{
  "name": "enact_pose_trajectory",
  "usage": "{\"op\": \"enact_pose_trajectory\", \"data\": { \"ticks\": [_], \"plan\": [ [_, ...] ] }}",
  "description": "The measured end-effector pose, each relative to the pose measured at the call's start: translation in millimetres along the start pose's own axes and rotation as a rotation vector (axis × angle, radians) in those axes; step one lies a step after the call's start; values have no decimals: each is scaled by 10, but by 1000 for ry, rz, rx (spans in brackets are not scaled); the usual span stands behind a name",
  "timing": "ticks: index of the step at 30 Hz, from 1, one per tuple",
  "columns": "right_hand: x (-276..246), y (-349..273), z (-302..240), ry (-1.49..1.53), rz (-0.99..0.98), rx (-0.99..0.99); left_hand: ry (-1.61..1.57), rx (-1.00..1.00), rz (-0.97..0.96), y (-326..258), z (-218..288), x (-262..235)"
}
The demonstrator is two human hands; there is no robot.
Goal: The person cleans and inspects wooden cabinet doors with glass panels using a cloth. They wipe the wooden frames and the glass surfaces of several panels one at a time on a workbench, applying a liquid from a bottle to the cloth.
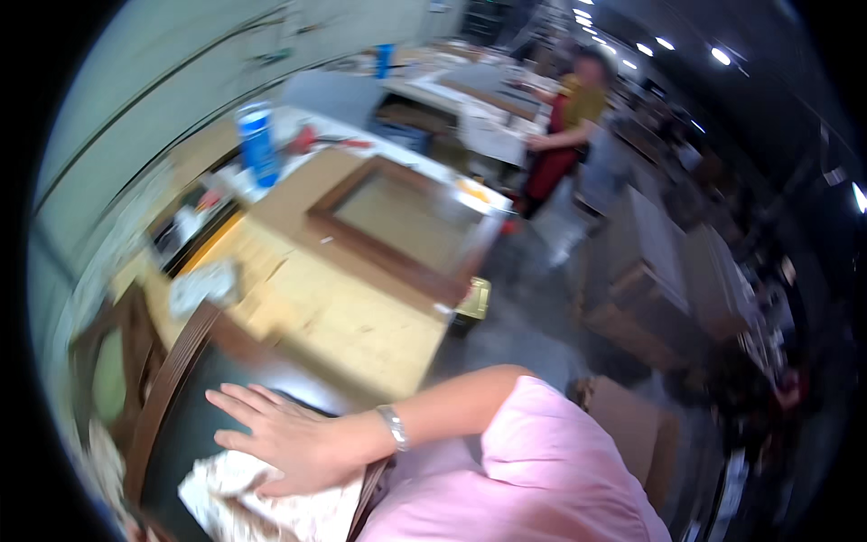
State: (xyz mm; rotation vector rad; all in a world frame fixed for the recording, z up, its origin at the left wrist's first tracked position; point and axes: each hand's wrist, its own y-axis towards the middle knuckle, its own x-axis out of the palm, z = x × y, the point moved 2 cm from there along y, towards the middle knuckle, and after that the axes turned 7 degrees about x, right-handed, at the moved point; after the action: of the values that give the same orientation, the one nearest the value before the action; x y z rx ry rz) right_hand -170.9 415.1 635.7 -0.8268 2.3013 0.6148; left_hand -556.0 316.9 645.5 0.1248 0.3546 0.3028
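Note:
My right hand, with a silver band at its wrist, lies over a dark glass panel set in a brown wooden frame. Its fingers are stretched out and spread. A white patterned cloth lies bunched on the panel, partly under this hand, with the thumb side touching it. At the lower left rim, a small blurred patch by the frame's edge may be part of my left hand; its fingers cannot be made out.
Ahead, another brown-framed glass panel lies on cardboard on the worktable. A blue can, a tool tray and a crumpled white cloth are at left. Beyond, a person stands at another table. Cardboard boxes stand right.

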Motion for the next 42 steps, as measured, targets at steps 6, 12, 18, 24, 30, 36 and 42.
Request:
{"op": "enact_pose_trajectory", "data": {
  "ticks": [6,12,18,24,30,36,42],
  "plan": [
    [392,-127,-348,-203,-287,-17,-179,97,-113,503,535,867],
    [412,-347,-243,-51,73,21,178,352,-210,775,177,773],
    [189,-468,-170,394,468,198,659,699,-97,886,-21,1000],
    [-42,-522,-15,1971,519,526,737,866,-57,930,-154,928],
    [-80,-473,37,306,402,274,794,911,-48,966,-170,986],
    [-26,-554,-314,-270,78,145,830,955,3,946,-202,967],
    [126,-718,-267,-557,-94,7,870,959,-11,949,-177,1018]
  ]
}}
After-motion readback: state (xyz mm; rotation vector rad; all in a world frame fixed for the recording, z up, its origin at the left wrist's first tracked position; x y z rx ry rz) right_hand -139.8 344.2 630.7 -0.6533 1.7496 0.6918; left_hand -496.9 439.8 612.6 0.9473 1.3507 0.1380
